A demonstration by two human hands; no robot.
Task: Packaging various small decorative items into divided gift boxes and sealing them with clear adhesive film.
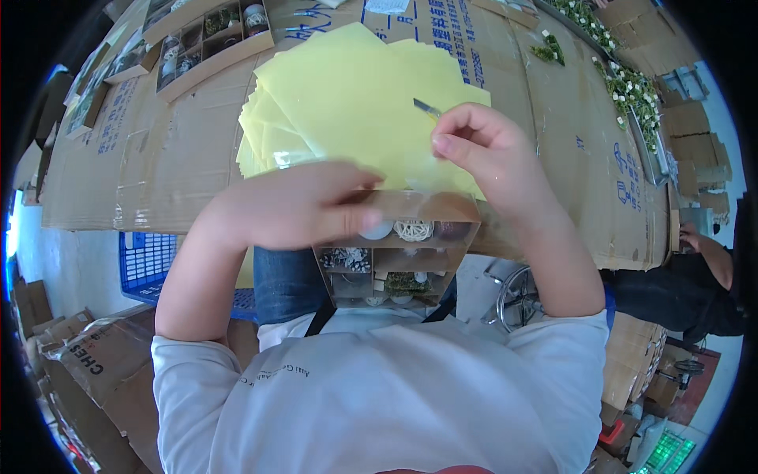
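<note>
My right hand [483, 146] pinches a slim cutter knife [427, 108] with a dark, slanted blade and a bit of yellow behind it; the rest is hidden in my fingers. Below it, a divided cardboard box [410, 261] with a clear, shiny front leans between my lap and the table edge. White and brown balls, a woven white ball [414, 230], frosted pinecones [346, 258] and green moss [407, 282] fill its compartments. My left hand [324, 201] is blurred over the box's upper left, thumb and fingers apart. Behind both hands lies a fanned stack of yellow sheets [355, 91].
The table is covered with brown cardboard [170, 150]. Another divided box [213, 47] lies at the far left. A tray of moss and small white flowers [636, 99] stands at the right, near a loose sprig [550, 49]. A blue crate [148, 265] sits below left; another person [671, 284] is at right.
</note>
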